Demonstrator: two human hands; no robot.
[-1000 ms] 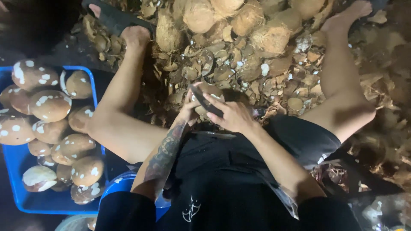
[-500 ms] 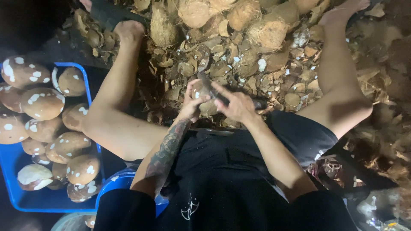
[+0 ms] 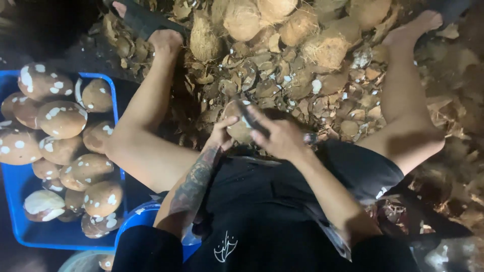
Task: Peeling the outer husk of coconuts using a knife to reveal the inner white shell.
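I sit on the ground with my legs spread, and both hands meet between my knees. My left hand (image 3: 222,135) cups a brown shelled coconut (image 3: 237,128) from the left side. My right hand (image 3: 282,138) grips a dark-bladed knife (image 3: 252,118), whose blade lies across the top of the coconut. The knife's handle is hidden inside my fist. My tattooed left forearm runs down toward my black shorts.
A blue crate (image 3: 108,90) at my left holds several peeled brown coconuts (image 3: 60,118) with white spots. Broken shell pieces (image 3: 282,85) cover the ground ahead, with several husked coconuts (image 3: 242,17) piled beyond. A blue tub rim (image 3: 138,216) sits under my left thigh.
Both hands have lifted slightly with the coconut, and the knife blade has shifted across its top. The coconut has turned a little in my left hand.
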